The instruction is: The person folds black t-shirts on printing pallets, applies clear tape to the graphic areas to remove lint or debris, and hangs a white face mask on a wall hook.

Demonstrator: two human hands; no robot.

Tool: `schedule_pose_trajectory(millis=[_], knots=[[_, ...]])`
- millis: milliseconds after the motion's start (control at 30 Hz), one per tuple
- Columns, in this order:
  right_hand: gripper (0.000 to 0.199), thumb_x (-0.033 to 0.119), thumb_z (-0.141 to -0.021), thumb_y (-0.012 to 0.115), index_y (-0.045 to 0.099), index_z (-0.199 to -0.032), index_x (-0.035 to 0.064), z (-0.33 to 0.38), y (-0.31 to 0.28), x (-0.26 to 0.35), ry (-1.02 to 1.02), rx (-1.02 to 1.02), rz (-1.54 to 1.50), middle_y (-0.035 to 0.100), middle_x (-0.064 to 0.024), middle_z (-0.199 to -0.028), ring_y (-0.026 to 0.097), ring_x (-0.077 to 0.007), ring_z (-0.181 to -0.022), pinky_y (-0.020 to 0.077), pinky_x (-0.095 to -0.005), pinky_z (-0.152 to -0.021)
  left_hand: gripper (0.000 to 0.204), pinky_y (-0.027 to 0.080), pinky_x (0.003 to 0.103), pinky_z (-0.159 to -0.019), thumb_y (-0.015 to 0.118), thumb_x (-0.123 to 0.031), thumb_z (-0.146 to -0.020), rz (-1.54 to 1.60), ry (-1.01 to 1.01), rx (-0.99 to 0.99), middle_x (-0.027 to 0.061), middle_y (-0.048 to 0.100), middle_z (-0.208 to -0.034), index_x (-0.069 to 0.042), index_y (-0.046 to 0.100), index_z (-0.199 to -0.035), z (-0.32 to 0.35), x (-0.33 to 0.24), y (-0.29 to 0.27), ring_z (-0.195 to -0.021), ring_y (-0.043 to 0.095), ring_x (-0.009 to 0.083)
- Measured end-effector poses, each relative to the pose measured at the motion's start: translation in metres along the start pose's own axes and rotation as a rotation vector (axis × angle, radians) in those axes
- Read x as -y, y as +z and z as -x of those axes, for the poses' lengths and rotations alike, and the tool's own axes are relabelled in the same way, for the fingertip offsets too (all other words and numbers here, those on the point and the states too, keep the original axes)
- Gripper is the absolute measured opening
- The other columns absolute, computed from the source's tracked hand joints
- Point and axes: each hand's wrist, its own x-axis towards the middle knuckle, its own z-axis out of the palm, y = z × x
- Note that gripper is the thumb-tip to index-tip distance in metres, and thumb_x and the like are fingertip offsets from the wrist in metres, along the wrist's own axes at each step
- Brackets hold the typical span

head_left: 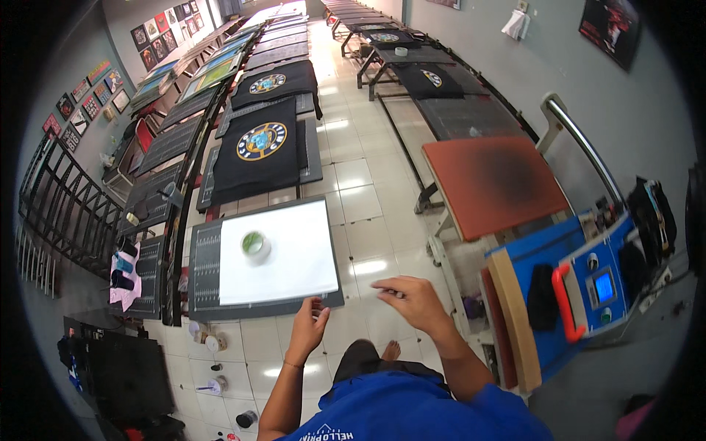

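Pink cloth: at the far left, a pink cloth [119,297] lies beneath dark and teal items too small to make out clearly.
Floor containers: several small containers [216,343] stand on the tiles, their contents hard to read.
Grey board: the gridded grey board [204,275] is largely covered by the white sheet, its markings showing mainly along the left side.
Tub: the round, pale, translucent tub [254,245] stands upright on the sheet, left of its middle; green shows inside, and its outline is slightly blurred.
White sheet: the plain, bright white sheet [301,257] lies flat, near the board's lower edge.
Left hand: the left hand [309,325] is released, fingers loosely bent and thumb apart, at the board's near edge; I cannot tell whether the fingertips touch it.
Right hand: the right hand [415,301] hangs over the floor, right of the board, fingers bent toward the thumb; shadow hides the gap, so I cannot tell whether it grasps anything.
Blue machine: the blue machine [588,253] is partly hidden behind its red handle.
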Motion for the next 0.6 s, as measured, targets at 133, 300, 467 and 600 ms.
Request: schedule_pose_trajectory(millis=[133,300,467,600], knots=[[0.03,0.02,-0.09,0.075,0.072,-0.118,0.0081,-0.137,-0.01,-0.022,-0.167,0.199,0.081,0.074,-0.0085,-0.093,0.07,-0.0225,-0.081,0.0546,-0.0349,-0.076,0.031,0.055,0.033,-0.072,0.068,-0.016,-0.096,0.05,-0.111,-0.05,0.0144,0.071,-0.097,0.004,0.059,-0.119,-0.084,0.002,0.023,-0.081,0.067,0.0196],[0.018,0.022,-0.091,0.074,0.069,-0.099,0.0067,-0.277,-0.026,-0.07,-0.244,0.345,0.165,0.071,-0.0096,-0.091,0.069,-0.0257,-0.082,0.0544,-0.037,-0.077,0.027,0.055,0.034,-0.069,0.068,-0.018,-0.096,0.093,-0.133,-0.064,0.0162,0.072,-0.095,0.004,0.064,-0.112,-0.203,0.012,0.053,-0.079,0.069,0.0215],[0.017,0.02,-0.089,0.074,0.068,-0.096,0.0061,-0.395,-0.064,-0.143,-0.112,0.431,0.212,0.071,-0.0111,-0.09,0.069,-0.028,-0.082,0.0538,-0.038,-0.075,0.027,0.057,0.036,-0.078,0.066,-0.019,-0.098,0.133,-0.086,0.073,0.0177,0.073,-0.104,0.003,0.066,-0.114,-0.349,-0.016,0.067,-0.091,0.071,0.0253],[0.02,0.021,-0.086,0.076,0.069,-0.097,0.006,-0.464,-0.095,-0.208,0.107,0.418,0.202,0.072,-0.0131,-0.092,0.069,-0.0303,-0.082,0.0538,-0.0394,-0.074,0.029,0.055,0.037,-0.075,0.068,-0.023,-0.097,0.088,0.065,0.137,0.0176,0.071,-0.106,0.001,0.067,-0.113,-0.46,-0.047,0.082,-0.087,0.07,0.0292]])
